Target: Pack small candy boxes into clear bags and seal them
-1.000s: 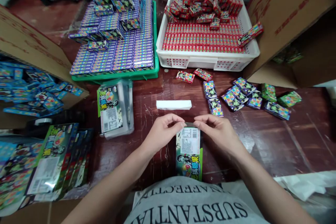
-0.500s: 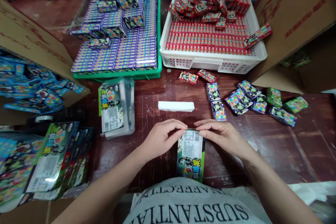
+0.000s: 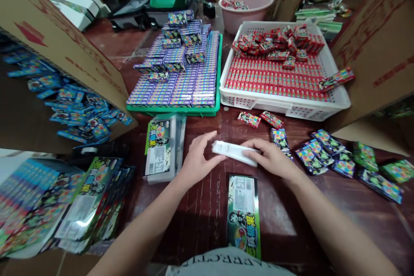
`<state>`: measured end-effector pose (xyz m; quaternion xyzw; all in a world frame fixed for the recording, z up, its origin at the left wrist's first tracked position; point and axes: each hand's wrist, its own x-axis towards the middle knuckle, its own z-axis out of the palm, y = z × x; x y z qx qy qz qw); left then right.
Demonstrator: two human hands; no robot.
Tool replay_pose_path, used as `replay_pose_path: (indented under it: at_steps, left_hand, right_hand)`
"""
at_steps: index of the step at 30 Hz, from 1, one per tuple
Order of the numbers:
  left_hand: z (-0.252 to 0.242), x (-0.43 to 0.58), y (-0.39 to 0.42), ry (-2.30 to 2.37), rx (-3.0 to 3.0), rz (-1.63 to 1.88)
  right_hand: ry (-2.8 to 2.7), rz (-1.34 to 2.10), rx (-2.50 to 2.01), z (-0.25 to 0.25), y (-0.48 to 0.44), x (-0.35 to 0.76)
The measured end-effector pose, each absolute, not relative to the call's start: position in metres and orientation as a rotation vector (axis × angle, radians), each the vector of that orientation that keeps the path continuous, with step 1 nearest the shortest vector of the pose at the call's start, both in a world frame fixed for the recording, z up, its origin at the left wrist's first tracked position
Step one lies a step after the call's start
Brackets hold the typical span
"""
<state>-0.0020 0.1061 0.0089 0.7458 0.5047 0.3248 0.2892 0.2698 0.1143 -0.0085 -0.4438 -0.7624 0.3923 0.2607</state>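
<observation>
My right hand (image 3: 270, 157) grips the right end of a slim white oblong bundle (image 3: 228, 150), possibly a stack of strips, tilted above the table. At its left end my left hand (image 3: 200, 155) is open, thumb and fingers apart. Just below lies a green and black printed packet card (image 3: 243, 217) with a white label, flat on the table and touched by neither hand. To the left is a pile of clear sleeves (image 3: 177, 151) with a similar printed card (image 3: 158, 148) on top.
A green tray (image 3: 207, 112) of purple boxes and a white basket (image 3: 323, 112) of red boxes stand beyond. Loose red packets (image 3: 249, 119), purple packets (image 3: 315, 155) and green packets (image 3: 365, 155) lie rightward. Cardboard boxes (image 3: 80, 60) flank both sides; stacked printed cards (image 3: 93, 189) lie left.
Both hands have let go of the printed card and moved forward to the white bundle. The right hand has taken hold of it and tilted it. The view has tipped up.
</observation>
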Motion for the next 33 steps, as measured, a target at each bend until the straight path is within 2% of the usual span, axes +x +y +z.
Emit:
replay_pose_path:
  at_steps: [2, 6, 9, 15, 26, 31, 33]
  left_hand:
    - [0.006, 0.0, 0.116, 1.258, 1.778, 0.847]
    - [0.001, 0.017, 0.115, 1.188, 1.591, 0.835]
    - [0.001, 0.028, 0.111, 1.159, 1.586, 0.856]
    - [0.003, 0.026, 0.11, 1.194, 1.584, 0.836]
    - [-0.001, 0.035, 0.121, 1.169, 1.619, 0.79]
    - [-0.003, 0.029, 0.1, 1.568, 1.961, 1.066]
    - [-0.003, 0.031, 0.083, 1.469, 2.102, 0.902]
  right_hand:
    - [-2.035, 1.122, -1.198, -0.003, 0.111, 0.278]
    - [-2.017, 0.866, -1.277, 0.015, 0.111, 0.284]
    - [-2.094, 0.818, -1.204, 0.029, 0.118, 0.278]
    - [-1.966, 0.989, -1.085, 0.045, 0.12, 0.273]
    - [-1.695, 1.277, -1.029, 0.038, 0.113, 0.263]
    - [-1.543, 1.214, -1.133, 0.044, 0.095, 0.279]
    - [-1.614, 1.256, -1.145, 0.04, 0.087, 0.284]
